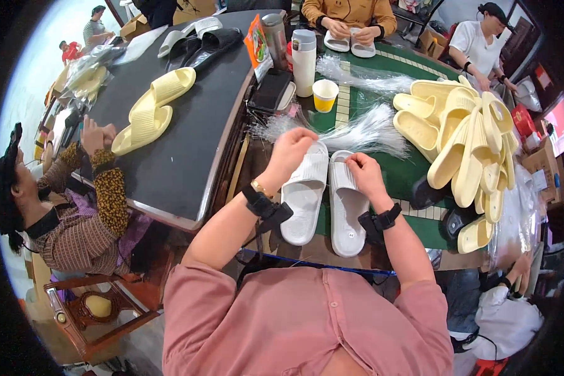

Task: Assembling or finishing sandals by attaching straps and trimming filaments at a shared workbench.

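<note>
Two light-grey slippers lie side by side in front of me, soles down, toes pointing away: the left slipper (305,207) and the right slipper (348,216). My left hand (292,155) is at the toe end of the left slipper, fingers bent and pressed together; what they hold, if anything, is too fine to see. At the right slipper's toe, my right hand (365,172) has thumb and finger closed in a pinch, and its contents cannot be made out. Just beyond both hands spreads a bundle of thin clear plastic strands (373,130).
Pale-yellow slippers (460,135) are heaped at the right. A paper cup (325,95) and a white flask (304,62) stand beyond my left hand. On the dark table (169,169) at the left lie yellow slippers (145,130). Co-workers sit around, one handling white slippers (351,44) opposite.
</note>
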`<action>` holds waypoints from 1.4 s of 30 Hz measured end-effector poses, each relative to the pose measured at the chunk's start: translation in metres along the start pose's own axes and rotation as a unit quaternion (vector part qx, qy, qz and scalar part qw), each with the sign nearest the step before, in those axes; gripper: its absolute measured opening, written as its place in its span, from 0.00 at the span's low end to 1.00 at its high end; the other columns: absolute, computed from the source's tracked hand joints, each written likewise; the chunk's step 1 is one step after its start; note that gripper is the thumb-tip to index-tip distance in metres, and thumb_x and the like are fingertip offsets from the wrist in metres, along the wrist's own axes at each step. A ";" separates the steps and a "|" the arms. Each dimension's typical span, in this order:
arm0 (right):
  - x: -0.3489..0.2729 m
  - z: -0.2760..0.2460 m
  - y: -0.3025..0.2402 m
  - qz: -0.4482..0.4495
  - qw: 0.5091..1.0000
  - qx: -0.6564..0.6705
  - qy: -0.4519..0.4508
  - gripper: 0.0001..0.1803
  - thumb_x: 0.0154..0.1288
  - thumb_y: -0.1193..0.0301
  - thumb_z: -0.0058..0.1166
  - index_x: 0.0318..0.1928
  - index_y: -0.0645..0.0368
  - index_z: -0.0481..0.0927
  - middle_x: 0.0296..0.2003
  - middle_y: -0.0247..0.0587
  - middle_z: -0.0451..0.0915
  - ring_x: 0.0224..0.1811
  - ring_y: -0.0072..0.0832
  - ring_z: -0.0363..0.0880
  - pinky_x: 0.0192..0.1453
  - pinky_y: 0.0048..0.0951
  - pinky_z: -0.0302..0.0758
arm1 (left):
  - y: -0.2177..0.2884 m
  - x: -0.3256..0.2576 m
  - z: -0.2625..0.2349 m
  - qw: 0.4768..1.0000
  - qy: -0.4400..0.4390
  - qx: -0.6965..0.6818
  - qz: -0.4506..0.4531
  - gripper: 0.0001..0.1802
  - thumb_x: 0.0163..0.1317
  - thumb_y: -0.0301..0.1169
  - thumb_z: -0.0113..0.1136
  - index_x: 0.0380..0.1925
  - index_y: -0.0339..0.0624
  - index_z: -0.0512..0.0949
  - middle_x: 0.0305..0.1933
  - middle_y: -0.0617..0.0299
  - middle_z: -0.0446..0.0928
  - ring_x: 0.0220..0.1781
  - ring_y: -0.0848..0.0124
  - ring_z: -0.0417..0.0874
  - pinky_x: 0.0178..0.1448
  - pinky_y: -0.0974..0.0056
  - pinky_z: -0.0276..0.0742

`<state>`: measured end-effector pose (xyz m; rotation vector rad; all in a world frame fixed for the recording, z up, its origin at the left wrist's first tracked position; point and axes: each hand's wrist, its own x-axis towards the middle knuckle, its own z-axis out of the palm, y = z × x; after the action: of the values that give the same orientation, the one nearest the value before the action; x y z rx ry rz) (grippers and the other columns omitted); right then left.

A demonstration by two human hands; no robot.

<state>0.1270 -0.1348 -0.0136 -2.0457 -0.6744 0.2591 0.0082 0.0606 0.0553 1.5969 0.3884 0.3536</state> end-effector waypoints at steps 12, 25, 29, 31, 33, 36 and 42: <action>-0.002 -0.001 -0.003 -0.015 0.999 0.040 0.018 0.12 0.62 0.66 0.53 0.37 0.61 0.82 0.30 0.46 0.82 0.31 0.36 0.81 0.39 0.32 0.75 | -0.031 0.000 0.032 0.893 -0.030 0.425 0.145 0.13 0.60 0.41 0.59 0.33 0.47 0.85 0.30 0.50 0.81 0.34 0.51 0.83 0.38 0.53 0.79; -0.003 -0.005 -0.010 -0.081 0.996 0.000 0.037 0.09 0.61 0.70 0.56 0.37 0.64 0.82 0.34 0.48 0.82 0.35 0.36 0.82 0.43 0.31 0.77 | -0.040 -0.002 0.041 0.829 -0.072 0.526 0.175 0.13 0.62 0.41 0.53 0.30 0.49 0.83 0.28 0.52 0.81 0.32 0.54 0.83 0.37 0.51 0.79; 0.000 -0.017 0.006 -0.034 0.985 0.131 0.103 0.09 0.65 0.72 0.54 0.36 0.67 0.79 0.30 0.36 0.80 0.34 0.22 0.76 0.42 0.24 0.73 | -0.032 -0.014 0.022 0.875 -0.041 0.441 0.195 0.11 0.60 0.38 0.57 0.35 0.47 0.84 0.31 0.52 0.80 0.35 0.53 0.82 0.40 0.52 0.79; 0.001 -0.024 0.011 -0.064 0.962 0.225 0.138 0.06 0.67 0.74 0.51 0.35 0.65 0.78 0.32 0.34 0.80 0.35 0.20 0.75 0.44 0.22 0.72 | -0.015 -0.021 -0.002 0.891 -0.009 0.410 0.193 0.12 0.60 0.39 0.58 0.38 0.46 0.83 0.34 0.51 0.80 0.38 0.53 0.82 0.43 0.53 0.78; 0.001 -0.044 0.011 -0.056 0.951 0.258 0.161 0.05 0.69 0.75 0.49 0.38 0.63 0.77 0.32 0.34 0.79 0.36 0.20 0.76 0.45 0.22 0.73 | 0.003 -0.024 -0.036 0.907 -0.002 0.384 0.172 0.16 0.60 0.41 0.61 0.44 0.44 0.81 0.40 0.48 0.79 0.46 0.54 0.79 0.50 0.53 0.75; -0.007 -0.082 -0.025 -0.077 0.915 0.332 0.215 0.04 0.70 0.76 0.48 0.40 0.62 0.76 0.34 0.35 0.79 0.38 0.22 0.76 0.45 0.23 0.73 | 0.031 -0.024 -0.110 0.866 0.114 0.443 0.201 0.18 0.58 0.39 0.63 0.42 0.38 0.81 0.40 0.47 0.79 0.44 0.51 0.79 0.49 0.53 0.75; -0.061 -0.212 -0.062 -0.193 0.865 -0.026 0.463 0.04 0.71 0.75 0.46 0.39 0.63 0.73 0.27 0.31 0.69 0.28 0.18 0.66 0.31 0.14 0.64 | 0.060 -0.010 -0.256 0.792 0.333 0.505 0.088 0.24 0.57 0.37 0.63 0.51 0.37 0.77 0.47 0.41 0.77 0.50 0.48 0.78 0.57 0.53 0.74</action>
<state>0.1465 -0.2960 0.1479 -1.7407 -0.4422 -0.9346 -0.1139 0.2808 0.1311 2.5429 1.1083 0.9802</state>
